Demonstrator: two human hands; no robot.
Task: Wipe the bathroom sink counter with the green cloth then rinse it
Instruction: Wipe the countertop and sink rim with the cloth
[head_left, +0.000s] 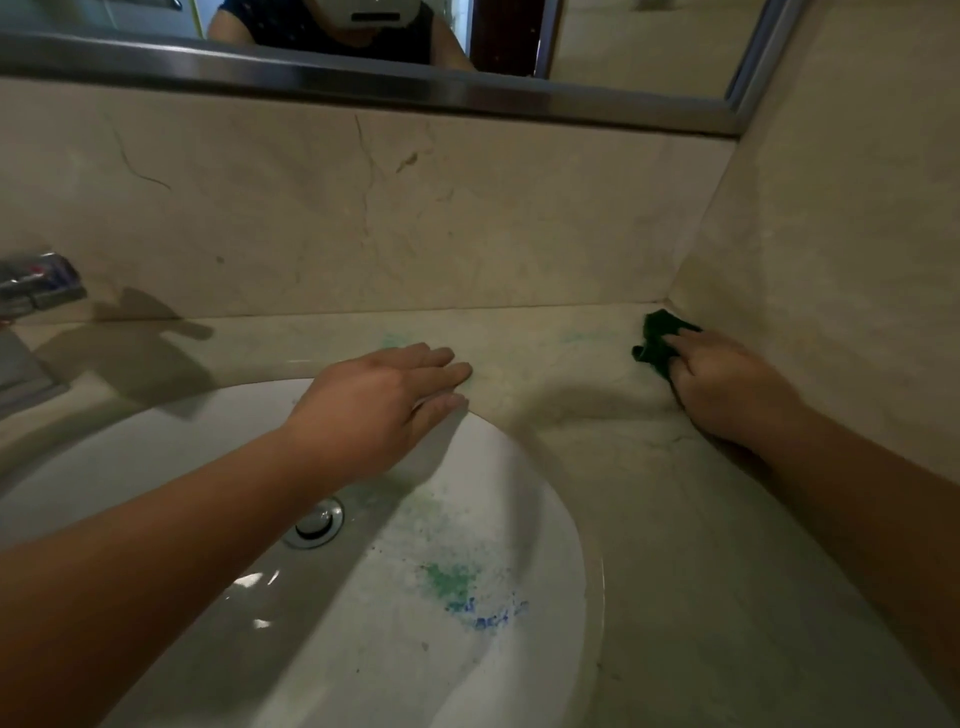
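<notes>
Cloth (658, 338) under right hand (727, 387) fills counter (571, 364) corner beside wall (831, 234).

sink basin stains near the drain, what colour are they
Green with blue flecks, splattered on the white sink basin; seen in the head view.

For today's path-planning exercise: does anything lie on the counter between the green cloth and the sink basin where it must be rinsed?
Nothing visible does. Only bare counter separates the green cloth from the sink basin.
</notes>
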